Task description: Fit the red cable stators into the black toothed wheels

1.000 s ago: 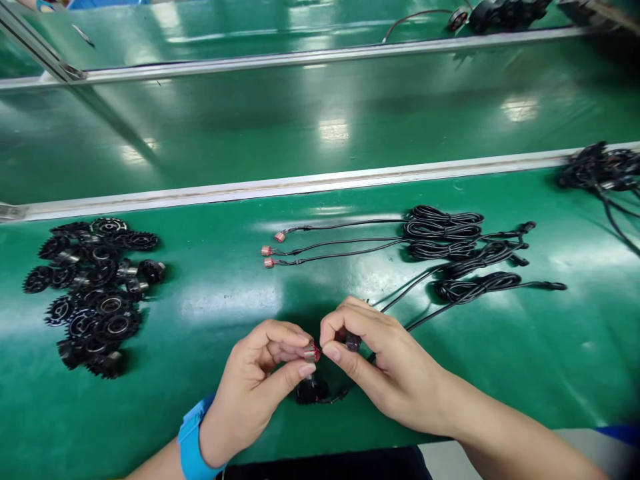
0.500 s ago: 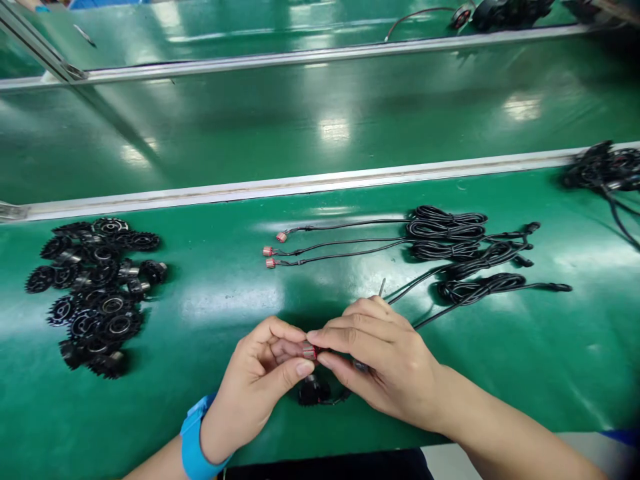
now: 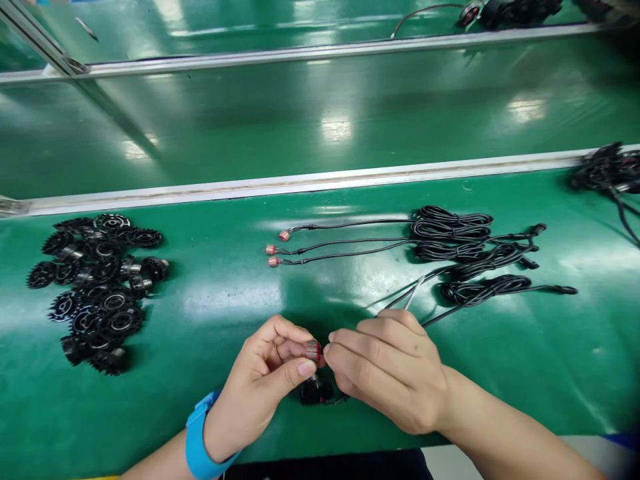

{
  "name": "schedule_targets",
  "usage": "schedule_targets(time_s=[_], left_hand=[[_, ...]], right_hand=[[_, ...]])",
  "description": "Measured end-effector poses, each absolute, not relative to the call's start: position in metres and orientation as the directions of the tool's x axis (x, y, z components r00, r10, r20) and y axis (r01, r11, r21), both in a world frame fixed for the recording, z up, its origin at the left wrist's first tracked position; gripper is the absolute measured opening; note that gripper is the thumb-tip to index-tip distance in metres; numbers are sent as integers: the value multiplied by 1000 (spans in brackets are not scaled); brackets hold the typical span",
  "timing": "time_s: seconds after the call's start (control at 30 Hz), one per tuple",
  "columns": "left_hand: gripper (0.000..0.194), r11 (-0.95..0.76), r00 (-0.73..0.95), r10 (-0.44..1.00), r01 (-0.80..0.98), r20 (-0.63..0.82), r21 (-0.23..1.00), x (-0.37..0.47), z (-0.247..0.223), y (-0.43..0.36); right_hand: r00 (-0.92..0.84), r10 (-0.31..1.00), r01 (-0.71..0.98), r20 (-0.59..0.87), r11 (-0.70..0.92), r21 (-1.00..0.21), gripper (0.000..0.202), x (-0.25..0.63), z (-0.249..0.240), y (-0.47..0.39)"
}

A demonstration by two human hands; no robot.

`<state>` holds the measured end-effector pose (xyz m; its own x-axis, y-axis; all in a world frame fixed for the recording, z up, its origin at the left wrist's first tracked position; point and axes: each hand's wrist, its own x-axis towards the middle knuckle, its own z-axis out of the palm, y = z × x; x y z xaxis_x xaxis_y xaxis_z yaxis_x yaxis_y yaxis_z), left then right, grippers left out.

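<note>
My left hand (image 3: 273, 363) is closed, pinching a small red-and-grey ribbed cylinder (image 3: 313, 350) between thumb and fingers. Just right of it, my right hand (image 3: 387, 367) is closed with its fingertips close to the cylinder's end. A thin pale rod-like tool (image 3: 416, 292) sticks up out of the right hand; its lower end is hidden by the fingers. Beneath the hands lies a black toothed part (image 3: 315, 392) with a wire. Beyond them, several coiled black cables (image 3: 453, 230) rest on the table, some ending in similar red ribbed cylinders (image 3: 273, 261).
A heap of black toothed gear parts (image 3: 103, 287) with silver hubs lies at the left. Dark parts with cables (image 3: 607, 170) sit at the far right. A pale rail (image 3: 320, 180) runs across the green table (image 3: 215, 427) behind the cables.
My right hand has drawn slightly right and turned, and the tool now leans out further to the right. The left hand keeps its hold on the cylinder, which shows more plainly.
</note>
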<state>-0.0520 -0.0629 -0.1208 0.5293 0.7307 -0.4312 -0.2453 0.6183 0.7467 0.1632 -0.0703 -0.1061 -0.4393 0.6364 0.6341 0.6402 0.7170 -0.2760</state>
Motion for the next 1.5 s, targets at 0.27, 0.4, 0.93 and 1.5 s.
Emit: schedule_targets(time_s=[0.27, 0.4, 0.93, 1.5], left_hand=[[15, 634, 540, 725, -281, -428, 720, -51, -121, -66], [13, 650, 544, 716, -292, -437, 702, -50, -119, -66], [13, 635, 556, 723, -301, -410, 712, -49, -121, -65], [11, 636, 579, 719, -325, -385, 699, -49, -121, -64]], right_hand=[[-394, 715, 650, 577, 661, -375, 8, 160, -109, -68], [-478, 556, 630, 680, 757, -176, 11, 163, -111, -68], [-215, 878, 510, 427, 474, -718, 11, 147, -106, -69], [-206, 846, 544, 491, 516, -662, 10, 148, -109, -69]])
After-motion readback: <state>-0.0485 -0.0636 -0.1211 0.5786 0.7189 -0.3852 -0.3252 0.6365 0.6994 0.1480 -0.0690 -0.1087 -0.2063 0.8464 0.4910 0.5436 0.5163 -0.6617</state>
